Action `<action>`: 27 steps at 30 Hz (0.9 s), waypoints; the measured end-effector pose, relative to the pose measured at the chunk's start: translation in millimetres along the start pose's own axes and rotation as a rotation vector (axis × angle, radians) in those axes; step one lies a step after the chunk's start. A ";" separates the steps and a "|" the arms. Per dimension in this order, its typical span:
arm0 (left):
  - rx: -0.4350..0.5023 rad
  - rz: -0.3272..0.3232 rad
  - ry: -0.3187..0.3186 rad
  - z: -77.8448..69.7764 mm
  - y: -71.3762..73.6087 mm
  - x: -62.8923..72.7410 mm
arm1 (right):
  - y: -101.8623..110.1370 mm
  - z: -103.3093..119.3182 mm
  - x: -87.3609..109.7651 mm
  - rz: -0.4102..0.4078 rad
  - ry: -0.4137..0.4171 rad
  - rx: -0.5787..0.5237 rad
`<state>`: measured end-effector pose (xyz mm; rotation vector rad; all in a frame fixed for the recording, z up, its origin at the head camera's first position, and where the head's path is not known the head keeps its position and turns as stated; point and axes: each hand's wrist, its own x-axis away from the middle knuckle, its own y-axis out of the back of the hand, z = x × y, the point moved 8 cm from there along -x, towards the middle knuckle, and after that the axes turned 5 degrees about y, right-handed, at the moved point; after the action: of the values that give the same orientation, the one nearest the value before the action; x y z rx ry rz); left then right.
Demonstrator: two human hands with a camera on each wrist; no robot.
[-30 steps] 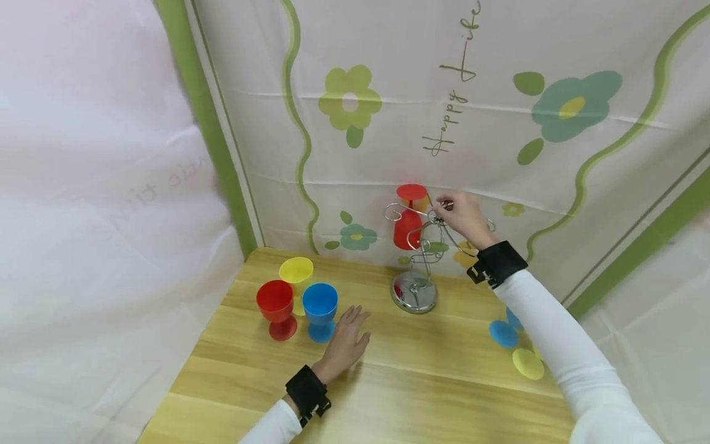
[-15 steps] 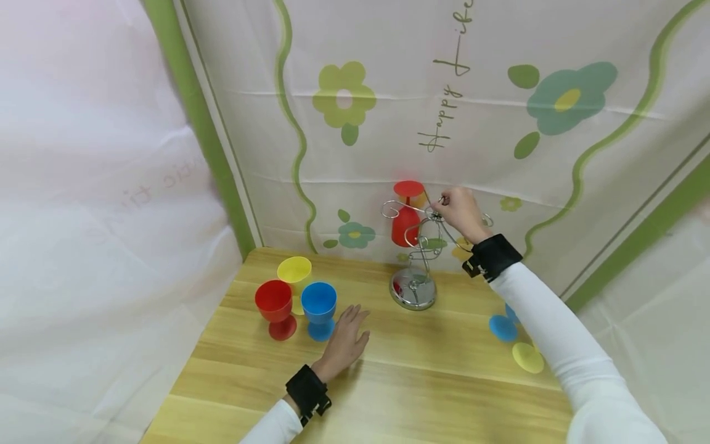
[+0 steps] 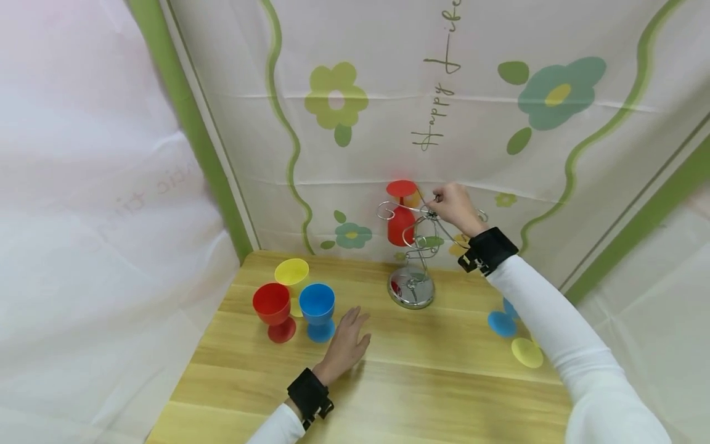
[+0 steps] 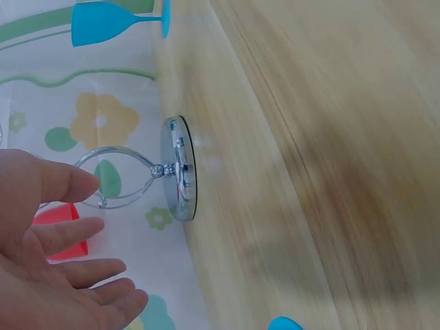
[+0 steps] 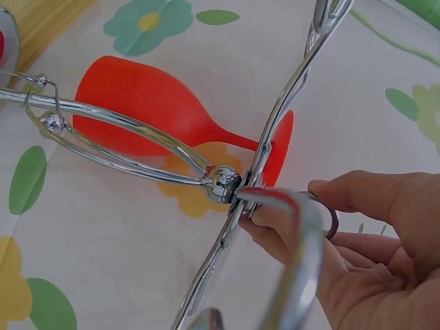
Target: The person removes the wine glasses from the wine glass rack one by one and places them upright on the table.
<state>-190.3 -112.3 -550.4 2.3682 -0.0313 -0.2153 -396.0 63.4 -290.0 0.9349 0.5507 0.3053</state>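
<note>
A chrome wire stemware rack (image 3: 411,288) stands on its round base near the wall. At its top, my right hand (image 3: 456,206) pinches the small metal ring (image 5: 334,224) between thumb and fingers. A red wine glass (image 3: 400,227) hangs upside down by its foot from the rack's left side; the right wrist view shows its bowl (image 5: 141,103) behind the wires. My left hand (image 3: 345,345), fingers extended, is over the table beside a blue goblet (image 3: 317,302), holding nothing. In the left wrist view, that hand's fingers (image 4: 93,271) are spread.
A red goblet (image 3: 272,303) and a yellow goblet (image 3: 292,271) stand upright beside the blue one at left. On the right, blue (image 3: 501,324) and yellow (image 3: 527,353) glasses are partly hidden by the right sleeve. A printed cloth wall (image 3: 377,55) rises behind the wooden table (image 3: 432,394).
The head view has shifted slightly. My right hand stays at the rack's top ring, its fingers slightly readjusted, and my left hand keeps its place near the blue goblet.
</note>
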 end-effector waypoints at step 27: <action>0.016 0.017 0.016 -1.5 -2.1 -3.4 | -11.8 -8.8 -7.9 0.186 -0.025 -0.127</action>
<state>-193.5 -109.4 -550.3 2.3850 -0.0450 -0.1884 -407.3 59.0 -301.4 0.8663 0.4175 0.4899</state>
